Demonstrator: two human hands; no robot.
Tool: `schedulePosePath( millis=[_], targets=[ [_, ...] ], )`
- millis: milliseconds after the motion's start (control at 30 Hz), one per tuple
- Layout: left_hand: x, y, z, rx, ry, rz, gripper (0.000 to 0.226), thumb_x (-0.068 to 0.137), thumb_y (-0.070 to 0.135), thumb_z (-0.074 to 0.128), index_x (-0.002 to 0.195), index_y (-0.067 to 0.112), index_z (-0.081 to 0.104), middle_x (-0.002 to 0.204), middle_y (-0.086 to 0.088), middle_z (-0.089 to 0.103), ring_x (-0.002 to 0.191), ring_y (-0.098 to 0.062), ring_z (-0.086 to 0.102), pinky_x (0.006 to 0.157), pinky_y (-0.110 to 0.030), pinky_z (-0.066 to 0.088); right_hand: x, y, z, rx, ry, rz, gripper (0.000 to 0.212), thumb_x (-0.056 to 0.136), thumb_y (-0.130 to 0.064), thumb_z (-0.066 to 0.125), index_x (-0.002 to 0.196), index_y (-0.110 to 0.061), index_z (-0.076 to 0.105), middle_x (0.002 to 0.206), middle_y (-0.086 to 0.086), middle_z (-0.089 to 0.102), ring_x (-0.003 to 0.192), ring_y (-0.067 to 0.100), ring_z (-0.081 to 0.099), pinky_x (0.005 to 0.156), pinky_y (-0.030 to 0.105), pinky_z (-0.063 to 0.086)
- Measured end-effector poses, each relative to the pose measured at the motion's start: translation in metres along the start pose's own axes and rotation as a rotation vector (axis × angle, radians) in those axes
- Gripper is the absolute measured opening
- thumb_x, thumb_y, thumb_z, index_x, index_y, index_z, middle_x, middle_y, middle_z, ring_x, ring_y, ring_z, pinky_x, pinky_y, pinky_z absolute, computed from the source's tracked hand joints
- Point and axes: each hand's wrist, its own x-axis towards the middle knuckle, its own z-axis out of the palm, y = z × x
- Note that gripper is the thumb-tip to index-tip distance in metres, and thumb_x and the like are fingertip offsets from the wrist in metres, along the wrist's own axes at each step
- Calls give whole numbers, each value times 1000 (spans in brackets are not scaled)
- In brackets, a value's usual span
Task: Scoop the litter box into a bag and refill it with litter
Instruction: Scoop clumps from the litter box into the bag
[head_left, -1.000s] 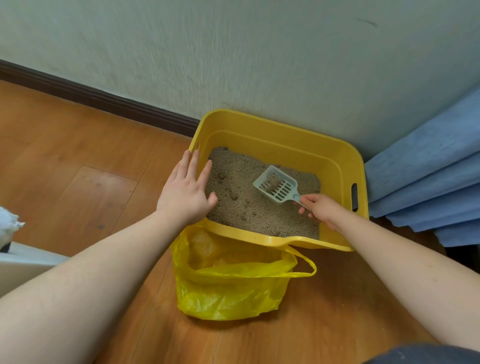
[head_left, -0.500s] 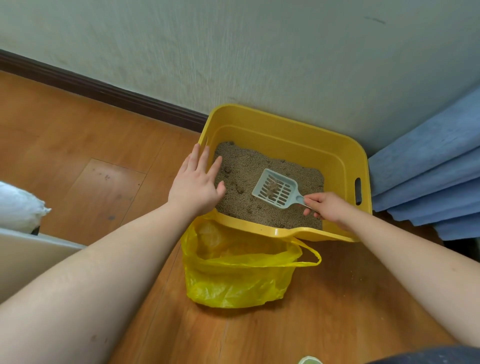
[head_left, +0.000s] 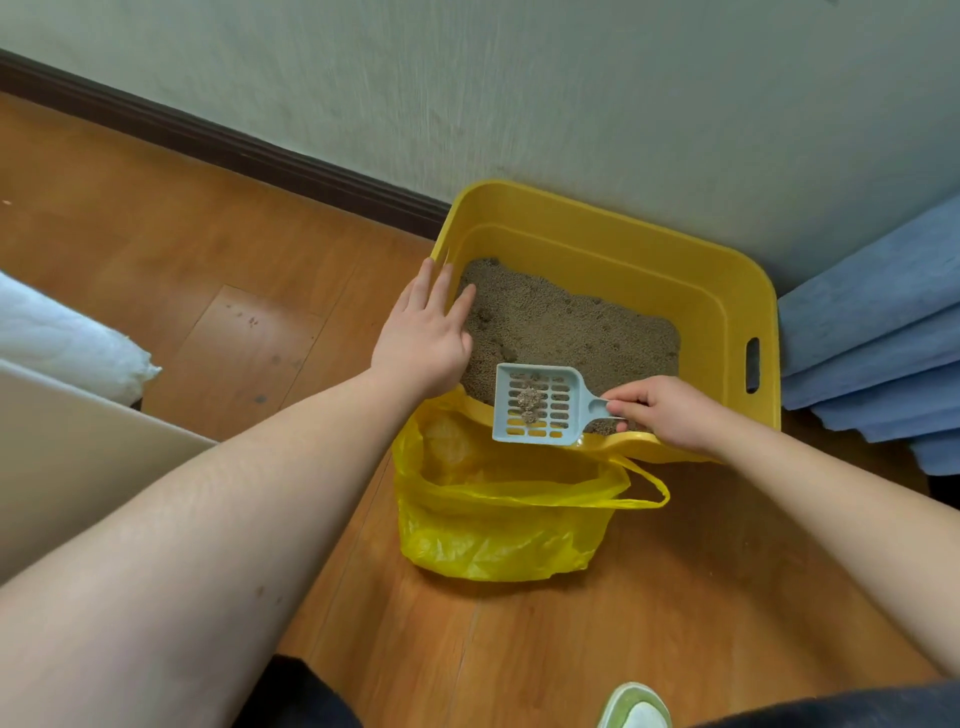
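A yellow litter box (head_left: 727, 291) stands against the wall, its floor covered in brown litter (head_left: 566, 322). My left hand (head_left: 423, 338) rests with straight fingers on the box's left rim. My right hand (head_left: 662, 413) pinches the handle of a pale blue slotted scoop (head_left: 537, 402). The scoop hovers over the box's near rim and holds a small clump of litter. Directly in front of the box sits an open yellow plastic bag (head_left: 498, 530), its mouth just under the scoop.
The wooden floor (head_left: 208, 270) spreads to the left. A dark baseboard (head_left: 234, 145) runs along the wall. Blue folded fabric (head_left: 872, 353) lies right of the box. A white board and white bag (head_left: 62, 338) sit at the left edge. A green shoe tip (head_left: 634, 706) shows below.
My right hand has lifted the scoop out of the litter and brought it toward me, over the box's near rim above the bag. My left hand stays on the left rim.
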Motion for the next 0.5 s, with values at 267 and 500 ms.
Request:
schedulePosePath(
  millis=[267,500],
  targets=[
    [1,0,0,-8,0,5,59,98,37,25,155,19,18,162,-15,6,149,-33,-7,121,-44,6,-1,-7,1,-370,30,-181,22,97,-32,52,110,-37,68,88,-10,71,83,11,63,76,35,52],
    [1,0,1,8,11,6,60,97,36,29,154,18,22,162,-16,9,149,-35,-4,120,-43,7,-4,-16,11,-785,224,-511,18,95,-34,54,100,-27,71,81,-2,68,83,27,60,65,32,35]
  ],
)
